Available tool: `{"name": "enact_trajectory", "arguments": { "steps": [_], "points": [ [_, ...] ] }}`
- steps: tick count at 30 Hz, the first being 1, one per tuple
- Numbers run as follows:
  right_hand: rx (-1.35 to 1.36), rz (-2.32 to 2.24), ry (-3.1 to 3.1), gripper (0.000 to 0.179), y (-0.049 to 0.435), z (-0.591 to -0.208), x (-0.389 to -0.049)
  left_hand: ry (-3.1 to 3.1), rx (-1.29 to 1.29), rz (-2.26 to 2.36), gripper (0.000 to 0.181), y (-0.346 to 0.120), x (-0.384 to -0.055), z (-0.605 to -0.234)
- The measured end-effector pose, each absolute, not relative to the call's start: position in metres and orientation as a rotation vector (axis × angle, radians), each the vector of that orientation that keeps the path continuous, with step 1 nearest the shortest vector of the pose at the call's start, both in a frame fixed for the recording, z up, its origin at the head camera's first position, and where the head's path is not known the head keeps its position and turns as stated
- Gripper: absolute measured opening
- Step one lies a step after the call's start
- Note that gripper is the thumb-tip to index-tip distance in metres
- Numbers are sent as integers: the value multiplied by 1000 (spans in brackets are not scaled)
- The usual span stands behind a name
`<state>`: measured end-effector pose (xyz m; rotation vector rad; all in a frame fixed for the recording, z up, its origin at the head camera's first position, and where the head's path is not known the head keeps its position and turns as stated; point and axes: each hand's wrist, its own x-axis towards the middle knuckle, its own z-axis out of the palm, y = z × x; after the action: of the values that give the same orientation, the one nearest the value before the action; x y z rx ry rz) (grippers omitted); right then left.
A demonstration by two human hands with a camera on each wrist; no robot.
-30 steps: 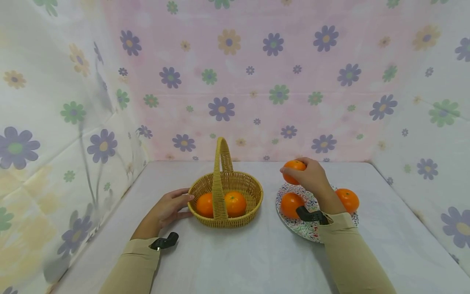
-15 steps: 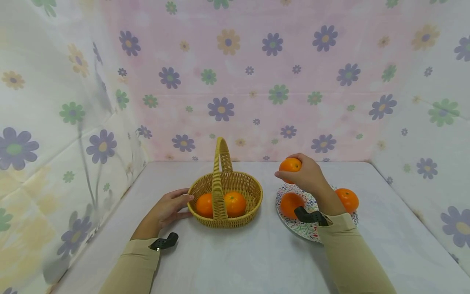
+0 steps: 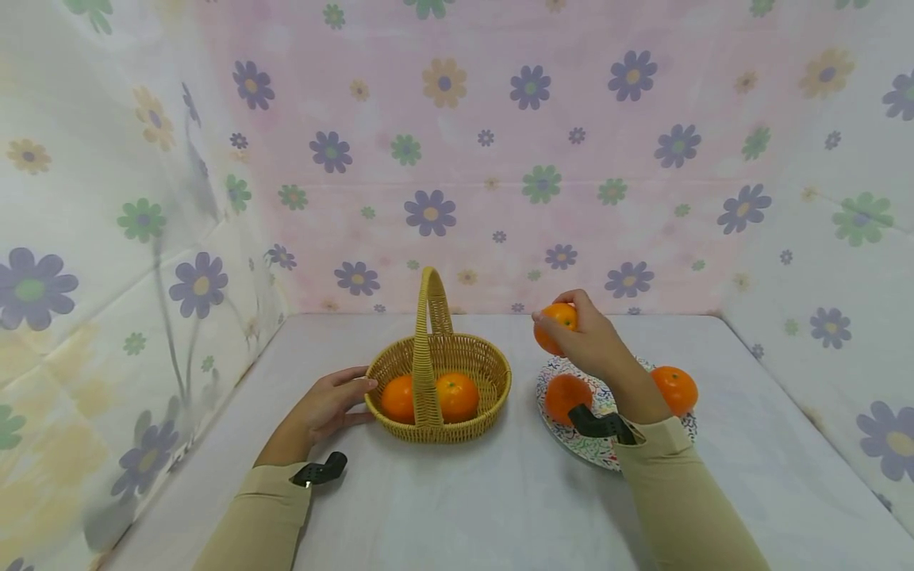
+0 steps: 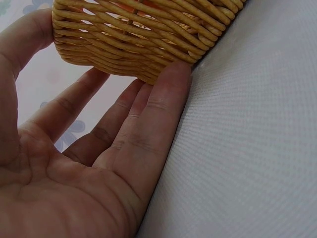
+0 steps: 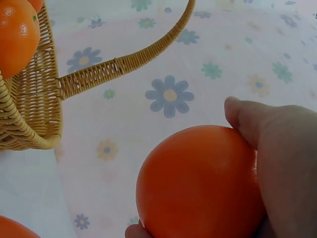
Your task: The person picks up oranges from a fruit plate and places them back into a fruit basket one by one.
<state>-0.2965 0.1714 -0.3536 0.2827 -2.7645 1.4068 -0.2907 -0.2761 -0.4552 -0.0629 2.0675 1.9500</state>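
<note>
My right hand point(image 3: 596, 337) grips an orange point(image 3: 555, 329) above the far left edge of a speckled plate point(image 3: 596, 456); the right wrist view shows thumb and fingers around the orange point(image 5: 198, 183). A second orange point(image 3: 567, 399) lies on the plate's left side, a third orange point(image 3: 674, 388) at its right. My left hand point(image 3: 330, 406) touches the left side of a wicker basket point(image 3: 493, 388), thumb at the rim. In the left wrist view its fairly straight fingers point(image 4: 158, 114) reach the basket's lower wall point(image 4: 133, 44). Inside the basket lie an orange point(image 3: 457, 396) and another orange point(image 3: 397, 398), partly behind the handle.
The basket's tall arched handle point(image 3: 426, 341) rises across its middle. A white cloth point(image 3: 457, 507) covers the table, with flower-printed curtains point(image 3: 485, 159) behind and at both sides. Small black cameras point(image 3: 321, 468) sit on both wrists.
My right hand has carried its orange a little to the left and slightly up, toward the basket. My left hand, the basket and the other oranges have stayed in place.
</note>
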Motion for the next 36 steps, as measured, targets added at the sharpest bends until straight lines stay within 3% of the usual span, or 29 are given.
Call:
{"name": "enact_trajectory", "arguments": {
  "steps": [12,19,25,31,36],
  "points": [
    [640,1372,-2653,53,164,-346,-288,2083,-80,1940,63,-275,-291,-456],
    [671,1255,-2646,31,158,-343,-284,2093,-81,1931,64,-274,-290,-455],
    [632,1303,-2648,39,154,-341,-280,2097,-70,1929,65,-274,-290,-454],
    [616,1264,-2683,67,150,-344,-281,2082,-90,1942,63,-274,-291,-455],
    [607,1233,-2699,69,145,-348,-282,2079,-80,1947,62,-274,-292,-457]
  ]
}}
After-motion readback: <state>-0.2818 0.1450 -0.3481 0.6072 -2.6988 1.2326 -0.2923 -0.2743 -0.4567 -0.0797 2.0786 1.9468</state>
